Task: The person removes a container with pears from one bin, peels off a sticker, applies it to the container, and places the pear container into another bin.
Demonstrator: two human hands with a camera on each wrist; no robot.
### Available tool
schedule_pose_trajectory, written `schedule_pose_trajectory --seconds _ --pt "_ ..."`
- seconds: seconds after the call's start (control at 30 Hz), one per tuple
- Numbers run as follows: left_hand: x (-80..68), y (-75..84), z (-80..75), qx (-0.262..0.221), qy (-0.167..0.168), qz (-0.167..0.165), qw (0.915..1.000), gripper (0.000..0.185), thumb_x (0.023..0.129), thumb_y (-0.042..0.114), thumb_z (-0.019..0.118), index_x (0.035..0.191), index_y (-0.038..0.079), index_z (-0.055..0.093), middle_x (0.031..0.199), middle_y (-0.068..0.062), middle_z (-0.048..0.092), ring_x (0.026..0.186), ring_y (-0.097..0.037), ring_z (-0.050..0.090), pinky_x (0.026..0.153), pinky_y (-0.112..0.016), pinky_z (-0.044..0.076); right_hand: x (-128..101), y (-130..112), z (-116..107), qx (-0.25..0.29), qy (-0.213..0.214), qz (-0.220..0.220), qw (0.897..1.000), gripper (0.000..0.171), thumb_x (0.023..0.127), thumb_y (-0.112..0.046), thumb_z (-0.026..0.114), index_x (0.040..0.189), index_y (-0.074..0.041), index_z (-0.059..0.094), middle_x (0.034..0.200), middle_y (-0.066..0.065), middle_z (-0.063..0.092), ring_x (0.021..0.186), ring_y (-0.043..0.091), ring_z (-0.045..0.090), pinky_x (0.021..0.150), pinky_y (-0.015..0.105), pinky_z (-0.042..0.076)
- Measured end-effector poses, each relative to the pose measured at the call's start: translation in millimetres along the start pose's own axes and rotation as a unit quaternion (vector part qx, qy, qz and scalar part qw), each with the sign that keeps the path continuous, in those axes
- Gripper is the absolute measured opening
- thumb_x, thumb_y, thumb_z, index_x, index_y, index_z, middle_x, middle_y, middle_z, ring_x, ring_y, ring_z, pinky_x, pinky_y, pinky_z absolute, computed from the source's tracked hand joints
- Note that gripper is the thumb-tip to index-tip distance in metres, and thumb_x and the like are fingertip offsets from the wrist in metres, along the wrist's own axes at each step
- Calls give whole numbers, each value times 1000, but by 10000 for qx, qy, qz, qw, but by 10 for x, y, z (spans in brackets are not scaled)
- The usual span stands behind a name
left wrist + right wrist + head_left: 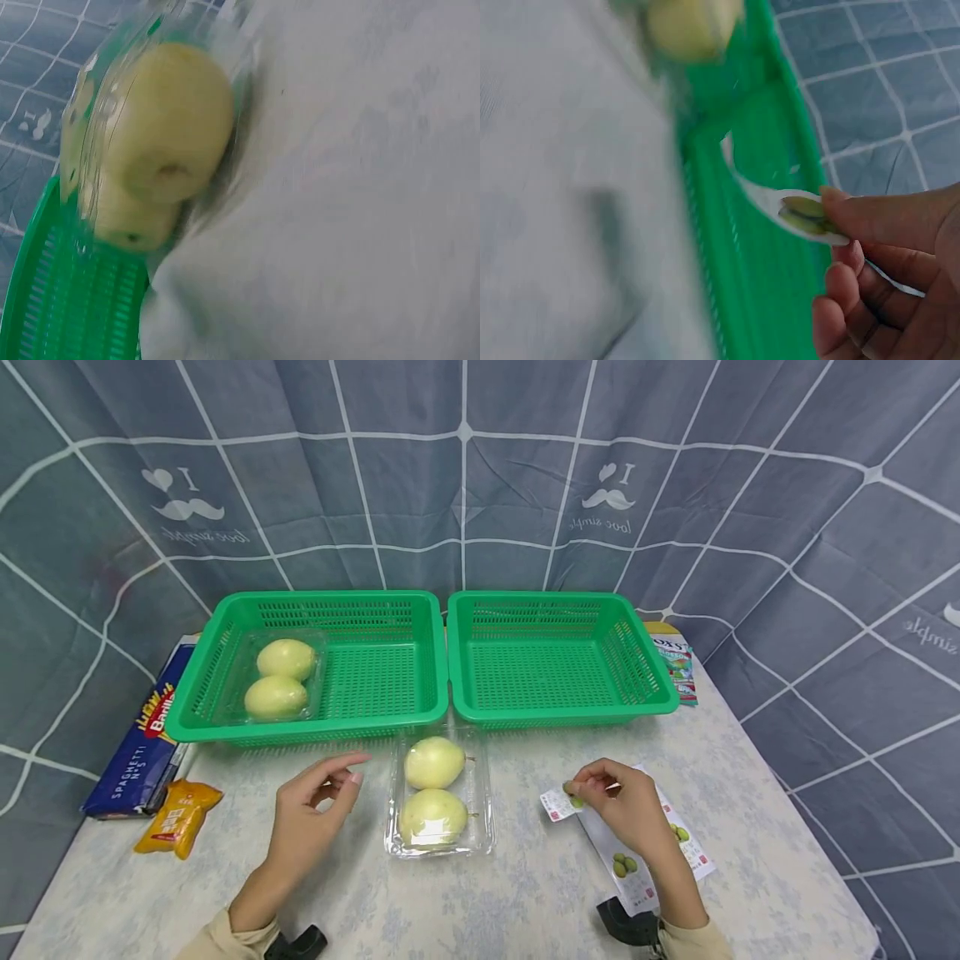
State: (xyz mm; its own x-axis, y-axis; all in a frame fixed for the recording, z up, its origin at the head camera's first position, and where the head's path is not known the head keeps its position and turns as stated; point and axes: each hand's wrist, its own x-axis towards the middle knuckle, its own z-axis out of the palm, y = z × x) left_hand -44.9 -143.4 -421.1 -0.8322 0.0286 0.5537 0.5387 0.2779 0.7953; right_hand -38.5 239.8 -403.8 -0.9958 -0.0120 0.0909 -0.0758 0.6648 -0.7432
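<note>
- At the far left edge of the pale mottled surface (525, 893) we see a dark blue spaghetti box (138, 745), with a small orange snack packet (177, 817) just in front of it.
- Behind these sits the left green plastic basket (225, 618), which holds a clear plastic tray of two pale yellow-green fruits (279, 681).
- Our left hand (311, 814) hovers above the surface, fingers apart and loosely curved, holding nothing. It is just left of the clear plastic clamshell of two pale yellow-green fruits (437, 792).
- That clamshell lies flat on the surface, in front of the gap between the two baskets and touching neither hand. We judge it light but flimsy: thin, smooth walls that would flex and slip, with soft fruit inside. A grasp across its two long sides, or from under the rim, looks safest to us.
- The right green plastic basket (637, 618) holds nothing we can see; a small colourful packet (677, 667) peeks out behind its right corner.
- Our right hand (622, 806) pinches a small white sticker printed with green fruit (558, 803) between thumb and fingertips, lifted off the long white backing sheet of fruit stickers (645, 860) lying beneath the hand.
- We judge the sticker weightless, limp and tacky, best held by one edge as it is here.
</note>
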Motion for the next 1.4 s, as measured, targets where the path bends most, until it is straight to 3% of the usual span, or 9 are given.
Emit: schedule_pose_trajectory --seconds 0.13,0.23,0.47,0.53,0.77,0.93,1.4 --pt "-25 30 115 -34 -396 135 9991 30 85 -16 64 106 3 74 65 5 57 57 -1 46 53 -16 43 37 -203 89 1034 -105 72 9946 12 90 -20 77 91 -9 72 80 5 67 71 6 58 65 23 50" --pt "-37 56 215 -93 -664 161 9976 30 85 -16 63 103 5 75 60 3 51 55 -2 40 50 -17 39 71 -333 203 1447 -219 37 9892 13 91 -19 76 92 -7 71 80 8 67 70 7 58 63 23 49" --pt "-21 130 409 -395 -1689 106 9848 25 89 -6 68 111 5 73 62 5 48 58 6 37 48 -15 38 133 -560 517 1668 -567 -61 9843 12 91 -20 76 92 -9 71 78 7 67 68 6 53 62 19 45" --pt "-21 140 461 -318 -1796 56 9832 28 90 -2 69 117 7 71 65 6 51 59 6 40 49 -16 41 150 -607 587 1648 -613 -104 9844 10 91 -19 75 92 -10 71 78 7 68 68 6 53 63 19 45" --pt "-13 160 548 226 -1249 -448 9909 28 95 6 67 122 13 70 83 3 67 75 2 58 59 -20 53 225 -726 751 1744 -645 -200 9824 5 91 -13 75 93 -9 72 79 8 70 68 6 56 62 17 47" --pt "18 134 515 340 -970 -460 9936 26 91 2 71 114 15 74 85 3 66 78 0 59 58 -20 54 306 -797 853 1862 -711 -260 9796 9 91 -13 74 93 -5 72 79 12 72 68 6 58 62 18 49" --pt "118 53 439 1079 -826 -878 9868 24 84 -4 74 103 11 76 85 1 68 75 -2 59 57 -20 53 450 -821 988 1972 -977 -147 9754 8 92 -10 71 97 -3 72 84 16 71 68 11 61 60 19 49"
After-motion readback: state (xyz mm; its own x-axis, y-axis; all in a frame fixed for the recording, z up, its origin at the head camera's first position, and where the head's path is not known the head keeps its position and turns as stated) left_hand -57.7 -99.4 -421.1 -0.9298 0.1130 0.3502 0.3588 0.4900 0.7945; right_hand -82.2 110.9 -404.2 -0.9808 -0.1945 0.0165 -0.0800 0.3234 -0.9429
